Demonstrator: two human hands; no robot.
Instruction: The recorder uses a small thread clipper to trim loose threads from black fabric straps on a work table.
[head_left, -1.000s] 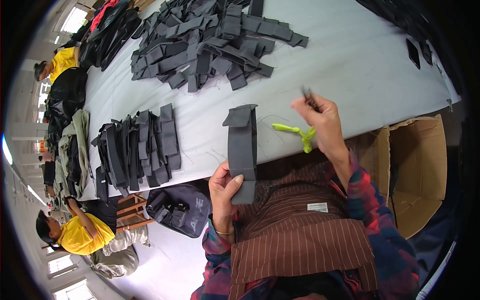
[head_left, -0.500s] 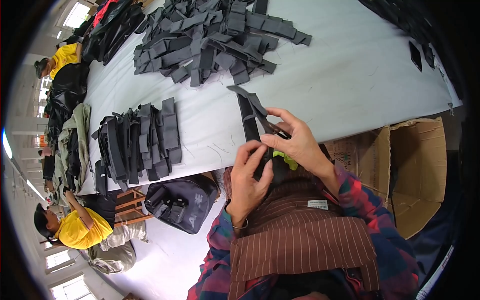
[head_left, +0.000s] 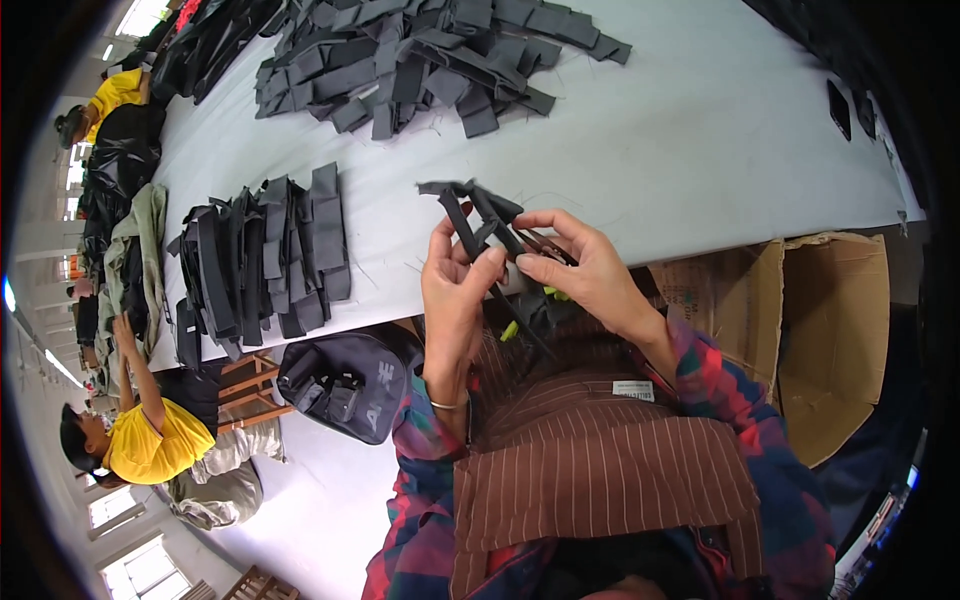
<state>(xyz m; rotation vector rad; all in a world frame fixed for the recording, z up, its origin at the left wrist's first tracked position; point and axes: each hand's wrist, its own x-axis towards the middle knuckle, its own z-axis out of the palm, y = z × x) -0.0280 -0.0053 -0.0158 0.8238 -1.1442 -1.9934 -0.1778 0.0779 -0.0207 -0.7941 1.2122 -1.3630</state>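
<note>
My left hand [head_left: 455, 300] is closed in a pinch on a dark grey fabric strip [head_left: 461, 222] at the table's near edge. The strip is folded, and its upper end sticks up beyond my fingers. Close beside it on the right, my right hand [head_left: 592, 268] is closed round small dark thread snips [head_left: 543, 246], with its fingertips against the fabric. Part of the snips is hidden by the fingers. Below both hands, dark cloth with bright yellow-green bits [head_left: 511, 330] shows against my brown striped apron [head_left: 600, 490].
A loose heap of grey strips [head_left: 410, 70] covers the far part of the white table [head_left: 700, 130]. Rows of strips [head_left: 265, 255] lie at left. An open cardboard box [head_left: 830, 340] stands right, a dark bag [head_left: 350, 385] lower left. People in yellow shirts [head_left: 165, 440] are at left.
My left hand has moved up and left along the strip and turned more upright. The strip has shifted and folded over between my hands. My right hand has stayed nearly in place.
</note>
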